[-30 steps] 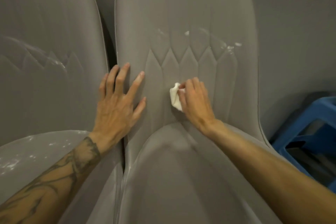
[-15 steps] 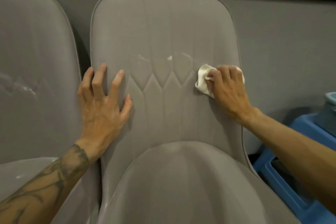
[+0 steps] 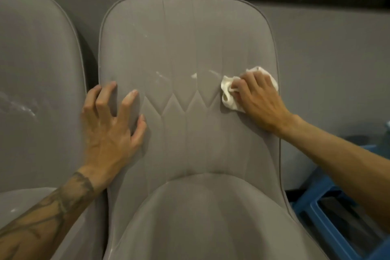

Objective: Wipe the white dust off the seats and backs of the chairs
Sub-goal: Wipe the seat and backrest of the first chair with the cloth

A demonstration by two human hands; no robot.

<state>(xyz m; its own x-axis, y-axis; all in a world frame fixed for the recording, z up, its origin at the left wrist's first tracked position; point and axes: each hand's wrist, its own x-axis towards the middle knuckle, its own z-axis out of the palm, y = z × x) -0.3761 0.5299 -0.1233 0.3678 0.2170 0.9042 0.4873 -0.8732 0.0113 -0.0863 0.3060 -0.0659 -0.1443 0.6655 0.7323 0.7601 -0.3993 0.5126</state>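
1. Left hand (image 3: pixel 109 124): fingers spread and bent, tips pressed on the left part of the diamond-stitched back of the grey upholstered chair (image 3: pixel 185 38), bracing it and holding nothing. Right hand (image 3: pixel 259 99): fingers curled over a white crumpled cloth (image 3: pixel 229 95), which it presses flat against the same back near the right edge. The two hands are well apart.
2. Between the hands: white dust streaks (image 3: pixel 193 75), a few short marks just above the stitched diamonds, not yet wiped. The nearest lies just beside the cloth. Fainter flecks (image 3: pixel 145 36) sit above the left hand, toward the upper left of the back.
3. Below the hands: the lower back and the grey seat cushion (image 3: pixel 200 217) show no evident dust, so this part reads as done.
4. Left of the left hand: a neighbouring grey chair (image 3: pixel 38 59) carries a broad pale smear (image 3: pixel 19 105) on its back and specks on its seat (image 3: pixel 14 210). It appears untouched.
5. Judged progress: roughly the middle of the first chair. What is left is the streaks across this back, the upper flecks, then the whole neighbouring chair.
6. Below the right forearm: a blue plastic frame (image 3: pixel 329 213), which has no part in the task.
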